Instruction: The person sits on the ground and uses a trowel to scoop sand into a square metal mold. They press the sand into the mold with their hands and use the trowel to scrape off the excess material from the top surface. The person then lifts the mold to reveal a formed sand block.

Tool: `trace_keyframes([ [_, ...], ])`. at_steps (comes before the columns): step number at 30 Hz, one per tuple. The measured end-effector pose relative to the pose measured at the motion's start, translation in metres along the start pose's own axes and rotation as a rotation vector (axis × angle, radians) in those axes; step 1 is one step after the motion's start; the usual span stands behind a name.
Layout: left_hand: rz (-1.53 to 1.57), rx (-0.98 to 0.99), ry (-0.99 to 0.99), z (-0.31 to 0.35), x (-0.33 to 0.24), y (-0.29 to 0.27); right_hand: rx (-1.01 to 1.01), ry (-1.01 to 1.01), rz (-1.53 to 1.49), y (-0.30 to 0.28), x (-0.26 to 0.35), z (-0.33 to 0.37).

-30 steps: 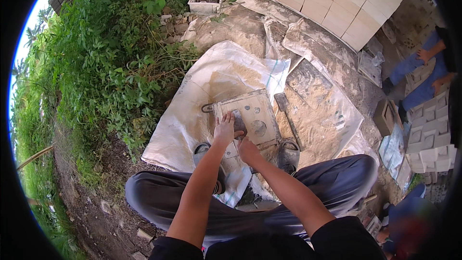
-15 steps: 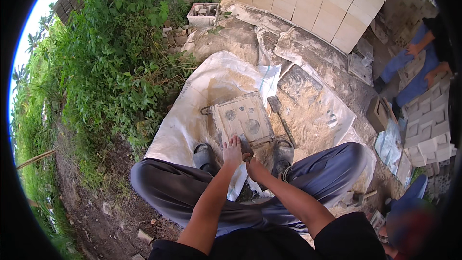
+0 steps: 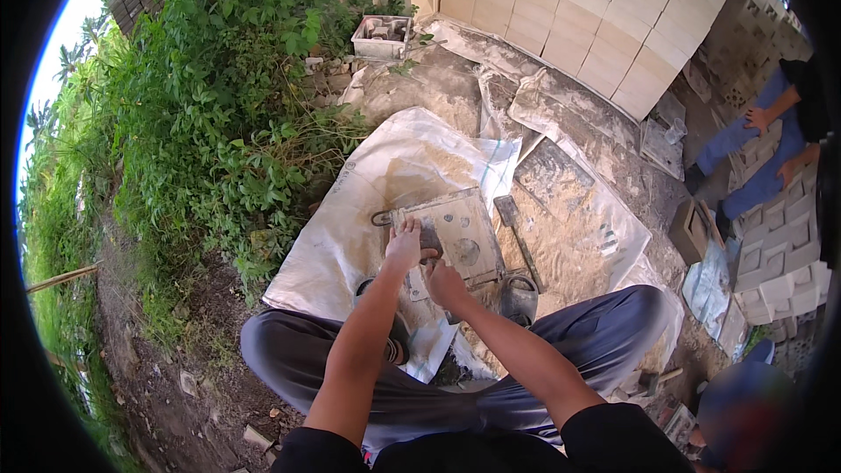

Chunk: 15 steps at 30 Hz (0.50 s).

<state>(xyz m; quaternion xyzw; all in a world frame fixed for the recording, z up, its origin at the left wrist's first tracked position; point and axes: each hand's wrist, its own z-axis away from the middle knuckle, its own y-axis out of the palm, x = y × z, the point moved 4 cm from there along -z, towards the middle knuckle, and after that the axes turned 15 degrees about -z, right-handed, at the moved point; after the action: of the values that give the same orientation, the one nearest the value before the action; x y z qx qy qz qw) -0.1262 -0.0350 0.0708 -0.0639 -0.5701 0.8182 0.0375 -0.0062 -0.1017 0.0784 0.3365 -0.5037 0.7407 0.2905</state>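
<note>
A square, sand-coloured mold (image 3: 451, 219) with dark round spots lies on a white woven sheet between my feet. My right hand (image 3: 445, 284) is closed round the handle of a trowel. The trowel's dark flat blade (image 3: 430, 241) rests on the near left part of the mold. Beside the blade, my left hand (image 3: 404, 243) lies with its fingers stretched out, at the mold's left side and touching or very near the blade. A metal loop handle (image 3: 380, 218) sticks out from the mold's left edge. To the right lies a long-handled flat scraper (image 3: 519, 241).
The sand-strewn white sheet (image 3: 328, 254) spreads around the mold. Green bushes (image 3: 236, 96) grow at the left. A grey crate (image 3: 382, 38) stands at the back, near stacked pale tiles (image 3: 596, 17). Patterned blocks (image 3: 780, 228) and two other people are at the right.
Both hands have moved forward over the mold with the trowel, from its near edge onto its left part. The view has shifted slightly.
</note>
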Motion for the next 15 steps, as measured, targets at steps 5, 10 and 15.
trace_keyframes([
  [5,-0.029,0.068,0.036,-0.040,0.050,0.006,0.065,0.160,-0.036,0.032,0.023,-0.058],
  [10,0.019,-0.003,0.057,-0.034,0.050,0.030,0.153,0.245,0.026,0.040,0.011,-0.045],
  [15,0.057,0.022,0.069,0.003,0.022,0.040,0.145,0.222,0.011,0.040,-0.012,-0.003],
])
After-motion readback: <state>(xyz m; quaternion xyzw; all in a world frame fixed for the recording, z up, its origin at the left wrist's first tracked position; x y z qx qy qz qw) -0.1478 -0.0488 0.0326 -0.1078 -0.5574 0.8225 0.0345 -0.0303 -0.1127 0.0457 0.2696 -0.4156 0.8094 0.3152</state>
